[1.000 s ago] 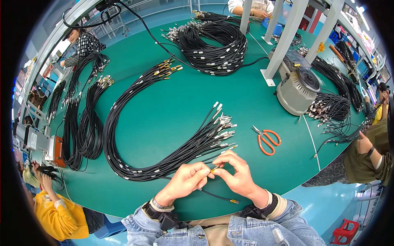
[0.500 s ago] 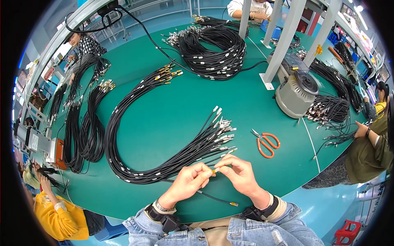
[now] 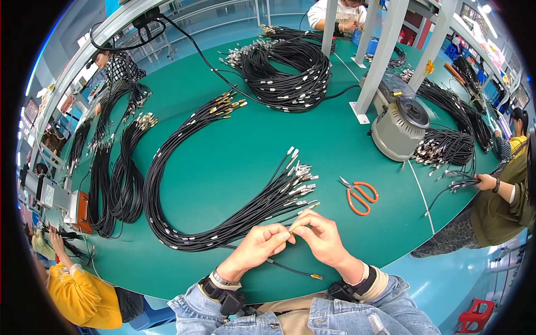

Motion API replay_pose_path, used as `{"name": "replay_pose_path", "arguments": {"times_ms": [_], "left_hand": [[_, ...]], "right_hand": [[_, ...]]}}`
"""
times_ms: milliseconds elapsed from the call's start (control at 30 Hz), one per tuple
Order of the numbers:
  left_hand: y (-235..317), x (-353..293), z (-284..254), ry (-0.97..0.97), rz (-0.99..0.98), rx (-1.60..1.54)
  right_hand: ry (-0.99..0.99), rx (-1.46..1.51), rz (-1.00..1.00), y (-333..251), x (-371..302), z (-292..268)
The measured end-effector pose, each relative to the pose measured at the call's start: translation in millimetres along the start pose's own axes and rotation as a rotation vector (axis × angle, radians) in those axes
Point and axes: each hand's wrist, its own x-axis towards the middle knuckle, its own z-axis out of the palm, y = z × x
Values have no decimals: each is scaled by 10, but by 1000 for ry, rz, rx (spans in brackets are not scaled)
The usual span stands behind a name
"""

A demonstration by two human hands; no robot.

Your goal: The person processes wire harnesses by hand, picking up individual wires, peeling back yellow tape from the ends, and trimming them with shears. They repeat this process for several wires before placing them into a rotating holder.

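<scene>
My left hand (image 3: 259, 244) is closed, its fingertips pinching the end of a black cable. My right hand (image 3: 321, 239) is pinched against the same end from the right. Only a sliver of the yellowish connector (image 3: 292, 231) shows between the fingertips; the rest is hidden. Below my left hand a loose cable (image 3: 293, 270) runs out to the right, with a gold-coloured tip. Just beyond both hands is a curved bundle of black cables (image 3: 167, 223), with white-tagged ends near my fingers and gold ends far off. Orange-handled cutting pliers (image 3: 360, 196) lie to the right, untouched.
A large coil of cables (image 3: 285, 78) lies at the back of the green table (image 3: 335, 145). On the right stand a grey round machine (image 3: 399, 134) and metal posts (image 3: 379, 61). More cable bundles (image 3: 123, 178) lie left. Co-workers handle cables around the table, one close at right (image 3: 494, 206).
My fingertips have drawn closer together over the connector, covering the white piece that showed between them. At right, the co-worker's hand has shifted lower and nearer the cables.
</scene>
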Motion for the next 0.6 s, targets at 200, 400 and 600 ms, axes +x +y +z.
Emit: {"name": "replay_pose_path", "arguments": {"times_ms": [200, 400, 600], "left_hand": [[16, 8, -27, -1, 12, 52], [-132, 26, 112, 94, 133, 397], [-137, 102, 157, 172, 414, 877]], "right_hand": [[-1, 9, -2, 7, 11, -11], [-92, -32, 114, -30, -115, -260], [49, -274, 220, -87, -184, -817]]}}
